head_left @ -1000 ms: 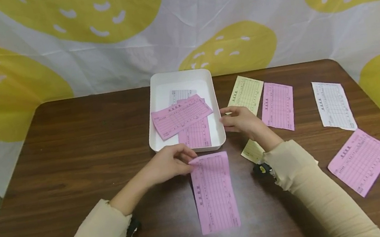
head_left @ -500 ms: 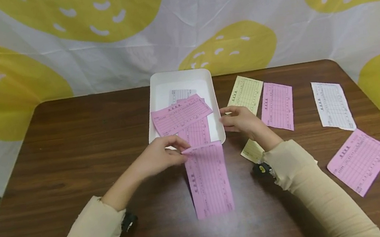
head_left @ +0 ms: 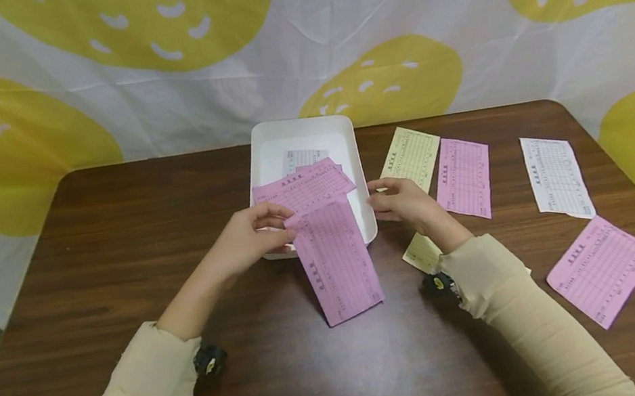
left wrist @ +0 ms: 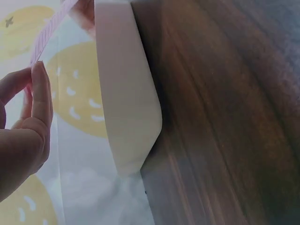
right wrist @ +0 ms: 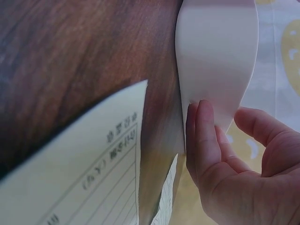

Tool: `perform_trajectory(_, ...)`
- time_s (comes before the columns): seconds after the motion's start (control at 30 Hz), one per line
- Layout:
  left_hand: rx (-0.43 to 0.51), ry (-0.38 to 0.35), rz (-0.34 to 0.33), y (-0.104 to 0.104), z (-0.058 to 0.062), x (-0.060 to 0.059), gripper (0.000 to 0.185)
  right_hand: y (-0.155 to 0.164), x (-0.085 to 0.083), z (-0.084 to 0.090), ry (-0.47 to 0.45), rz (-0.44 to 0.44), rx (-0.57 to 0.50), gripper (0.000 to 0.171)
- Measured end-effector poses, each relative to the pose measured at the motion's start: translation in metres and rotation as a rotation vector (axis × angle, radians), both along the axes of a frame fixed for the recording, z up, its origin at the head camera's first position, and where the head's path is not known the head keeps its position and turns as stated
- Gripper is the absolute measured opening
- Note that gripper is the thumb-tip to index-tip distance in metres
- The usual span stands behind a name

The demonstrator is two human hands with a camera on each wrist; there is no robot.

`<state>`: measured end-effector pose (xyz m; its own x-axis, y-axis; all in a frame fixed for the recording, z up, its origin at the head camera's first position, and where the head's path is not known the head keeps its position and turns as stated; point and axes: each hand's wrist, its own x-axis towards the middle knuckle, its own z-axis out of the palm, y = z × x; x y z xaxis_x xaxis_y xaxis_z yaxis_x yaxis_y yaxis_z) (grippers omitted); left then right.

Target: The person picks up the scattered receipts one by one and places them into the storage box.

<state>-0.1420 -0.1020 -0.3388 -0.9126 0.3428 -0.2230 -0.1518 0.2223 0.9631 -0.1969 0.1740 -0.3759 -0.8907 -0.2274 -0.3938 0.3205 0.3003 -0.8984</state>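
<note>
My left hand (head_left: 252, 238) pinches the top left corner of a pink printed form slip (head_left: 335, 257). The slip hangs over the near end of a white tray (head_left: 322, 130), its lower part out past the rim. Under it in the tray lie another pink slip (head_left: 303, 186) and a pale slip (head_left: 305, 157), partly covered. At the tray's right side is my right hand (head_left: 407, 202). In the right wrist view its fairly straight fingers (right wrist: 206, 131) touch the outer wall, with the thumb by the rim.
Beside the tray lies a yellow slip (head_left: 412, 156), partly under my right hand, with a yellow corner (head_left: 422, 252) nearer me. Farther right are a pink slip (head_left: 464, 177), a white slip (head_left: 557, 177) and another pink slip (head_left: 602, 272). A patterned cloth (head_left: 187, 108) hangs behind the table.
My left hand has carried the pink slip away from me and slightly left, from the table in front of the tray to over its near end. My right hand has stayed put.
</note>
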Motion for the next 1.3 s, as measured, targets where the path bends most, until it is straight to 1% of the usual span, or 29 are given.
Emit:
perform_trajectory(0.1, 0.019, 0.003, 0.052, -0.003, 0.002, -0.005, 0.036, 0.000, 0.001, 0.001, 0.002, 0.002, 0.007, 0.049)
perform_trajectory(0.23, 0.107, -0.005, 0.130, -0.007, 0.002, -0.010, 0.037, 0.000, 0.001, 0.001, 0.001, 0.000, 0.002, 0.049)
perform_trajectory(0.3, 0.134, 0.000, 0.161, -0.009, 0.003, -0.012, 0.037, -0.001, 0.001, 0.001, 0.000, 0.000, -0.005, 0.049)
perform_trajectory(0.47, 0.149, 0.011, 0.233, -0.015, 0.004, -0.017, 0.033, -0.002, 0.002, 0.001, 0.000, -0.010, -0.019, 0.049)
perform_trajectory(0.63, 0.178, 0.004, 0.300, -0.017, 0.004, -0.023, 0.026, -0.003, 0.002, 0.001, 0.005, -0.019, -0.030, 0.048)
perform_trajectory(0.83, 0.162, 0.025, 0.379, -0.017, 0.000, -0.035, 0.020, -0.003, 0.001, 0.000, 0.001, -0.021, -0.029, 0.048)
perform_trajectory(0.97, 0.141, 0.036, 0.414, -0.015, -0.004, -0.042, 0.025, -0.003, 0.002, 0.001, -0.003, -0.022, -0.020, 0.048)
perform_trajectory(1.1, 0.086, 0.066, 0.426, -0.011, -0.008, -0.049, 0.032, -0.004, 0.002, 0.002, -0.001, -0.019, -0.017, 0.048)
perform_trajectory(1.3, -0.001, 0.116, 0.427, -0.002, -0.014, -0.055, 0.032, -0.004, 0.003, 0.004, 0.004, -0.015, -0.020, 0.048)
